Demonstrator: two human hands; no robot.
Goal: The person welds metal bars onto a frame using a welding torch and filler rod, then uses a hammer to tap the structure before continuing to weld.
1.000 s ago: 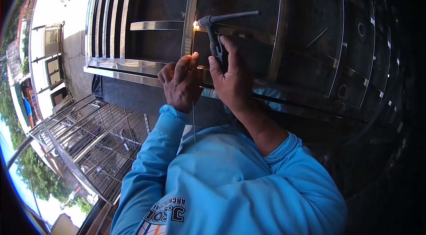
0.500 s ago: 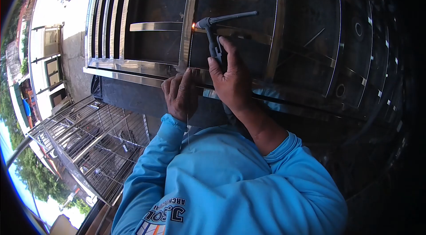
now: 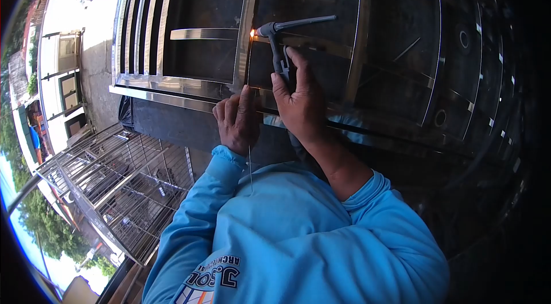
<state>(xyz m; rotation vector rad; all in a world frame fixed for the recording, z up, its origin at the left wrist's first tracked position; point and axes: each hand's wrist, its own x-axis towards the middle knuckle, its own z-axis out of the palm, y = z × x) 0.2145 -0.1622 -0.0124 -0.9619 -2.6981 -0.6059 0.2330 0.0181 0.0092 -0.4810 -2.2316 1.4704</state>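
Note:
My right hand (image 3: 301,97) is closed around the handle of a dark welding torch (image 3: 275,45). The torch's nozzle touches or nearly touches a metal bar (image 3: 245,45) of a shiny frame, where a small bright orange glow (image 3: 253,33) shows. Between the fingers of my left hand (image 3: 238,120) is a thin metal rod (image 3: 250,169), whose lower end hangs over the blue shirt. This hand is by the frame's near rail, below the glow.
Several parallel shiny bars (image 3: 152,17) form the frame's left part. A loose thin rod (image 3: 406,49) lies on the dark surface at the right. Wire racks (image 3: 126,183) stand at the lower left, beside a bright outdoor area.
My left hand has shifted slightly right with the thin rod. The glow at the torch's nozzle looks a little bigger and brighter.

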